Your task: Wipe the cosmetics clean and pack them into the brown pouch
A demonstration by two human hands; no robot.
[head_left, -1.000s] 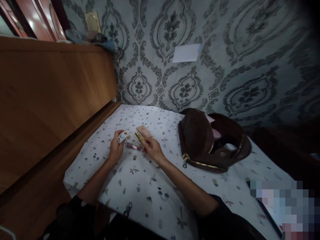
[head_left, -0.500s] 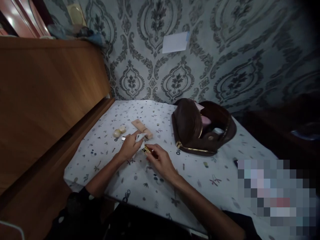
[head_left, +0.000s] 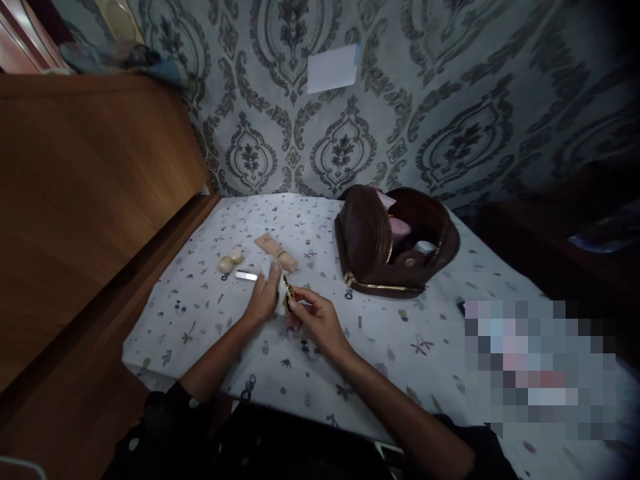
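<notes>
My left hand is closed on a white wipe or tissue, which it holds against a small gold-and-black item. Fingers of my right hand pinch that item from the right; its exact kind is too small to make out. Just beyond my left hand lies a beige squeeze tube on the patterned white cloth. Left of that hand are a slim white, shiny stick-like item and a pair of joined round cream-coloured pieces.
To the right stands an open brown cosmetic bag with a gold zip and pink and white items inside. A wooden cabinet borders the left side. Patterned wallpaper backs the table, and a blurred-out patch covers the right front.
The gold-and-black item has turned to a steeper angle between my hands. My left hand has shifted slightly around the wipe. The whole view has moved a little.
</notes>
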